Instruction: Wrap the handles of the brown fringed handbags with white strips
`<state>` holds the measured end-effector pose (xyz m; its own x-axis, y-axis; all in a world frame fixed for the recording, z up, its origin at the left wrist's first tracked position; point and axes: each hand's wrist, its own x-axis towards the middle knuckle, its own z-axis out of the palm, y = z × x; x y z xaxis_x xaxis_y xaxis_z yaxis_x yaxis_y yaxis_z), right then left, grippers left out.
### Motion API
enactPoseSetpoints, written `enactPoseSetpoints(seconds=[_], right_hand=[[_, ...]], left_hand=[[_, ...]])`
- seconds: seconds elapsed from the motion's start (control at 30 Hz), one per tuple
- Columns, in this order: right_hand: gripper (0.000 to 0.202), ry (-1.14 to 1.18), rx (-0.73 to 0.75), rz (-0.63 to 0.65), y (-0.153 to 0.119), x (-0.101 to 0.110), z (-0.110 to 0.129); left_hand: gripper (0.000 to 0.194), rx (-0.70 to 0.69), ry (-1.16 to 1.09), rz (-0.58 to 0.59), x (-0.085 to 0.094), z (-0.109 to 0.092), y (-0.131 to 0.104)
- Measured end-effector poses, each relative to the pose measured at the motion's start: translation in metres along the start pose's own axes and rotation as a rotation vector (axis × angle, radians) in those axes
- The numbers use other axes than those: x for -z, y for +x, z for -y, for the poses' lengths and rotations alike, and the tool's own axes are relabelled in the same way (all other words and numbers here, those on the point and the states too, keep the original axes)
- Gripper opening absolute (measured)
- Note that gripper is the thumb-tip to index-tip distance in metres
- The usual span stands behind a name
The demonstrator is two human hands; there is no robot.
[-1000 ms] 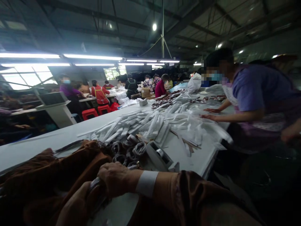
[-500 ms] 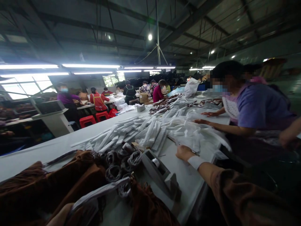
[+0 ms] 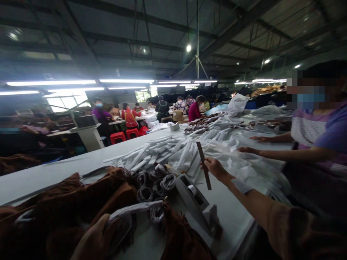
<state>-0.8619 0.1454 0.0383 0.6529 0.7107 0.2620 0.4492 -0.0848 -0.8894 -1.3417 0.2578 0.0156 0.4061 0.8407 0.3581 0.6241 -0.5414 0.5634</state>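
My right hand (image 3: 215,168) is closed around a flat, straight dark ruler (image 3: 204,165), lifted and tilted above the table beside the tape dispenser (image 3: 193,198). At the bottom of the view, my left hand (image 3: 94,236) grips a white-wrapped strap (image 3: 135,209) of a brown fringed bag (image 3: 179,231); its fingertips are partly hidden. Several coiled, wrapped cords (image 3: 145,194) lie between the strap and the dispenser. Another brown fringed piece (image 3: 103,196) lies to the left.
White wrapped strips (image 3: 151,151) are heaped across the white table (image 3: 81,162). Clear plastic bags (image 3: 238,166) lie at the right, under the hands of a co-worker (image 3: 322,133). Red stools (image 3: 118,137) and other people stand beyond.
My right hand has raised the ruler from low over the table into a more upright position. The camera has turned left, so everything sits further right. My left hand stays on the strap.
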Motion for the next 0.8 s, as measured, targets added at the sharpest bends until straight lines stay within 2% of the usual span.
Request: enactPoseSetpoints(seconds=[0.07,0.17,0.27,0.33,0.43,0.6,0.7,0.8], right_hand=[[0.024,0.102,0.043,0.154,-0.025,-0.028,0.036],[0.032,0.274,0.003,0.487,-0.087,-0.078,0.078],[0.038,0.366,-0.17,0.825,-0.157,-0.119,0.095],[0.037,0.345,-0.266,0.925,-0.191,-0.141,0.096],[0.033,0.315,-0.33,0.933,-0.214,-0.163,0.095],[0.033,0.353,-0.386,0.86,-0.213,-0.185,0.099],[0.031,0.329,-0.329,0.79,-0.213,-0.198,0.101],[0.028,0.322,-0.237,0.733,-0.215,-0.21,0.097]], left_hand=[[0.046,-0.022,-0.004,0.028,0.002,0.001,-0.002],[0.047,-0.035,-0.022,0.035,0.006,-0.002,-0.003],[0.048,-0.014,-0.063,0.055,0.006,-0.001,-0.001],[0.05,0.012,-0.102,0.074,0.005,0.002,0.001],[0.051,0.019,-0.14,0.085,0.005,0.004,0.001],[0.048,-0.002,-0.155,0.078,0.005,0.003,-0.002],[0.048,-0.037,-0.172,0.039,0.004,0.002,-0.004],[0.062,-0.072,-0.136,-0.01,0.004,0.002,-0.005]])
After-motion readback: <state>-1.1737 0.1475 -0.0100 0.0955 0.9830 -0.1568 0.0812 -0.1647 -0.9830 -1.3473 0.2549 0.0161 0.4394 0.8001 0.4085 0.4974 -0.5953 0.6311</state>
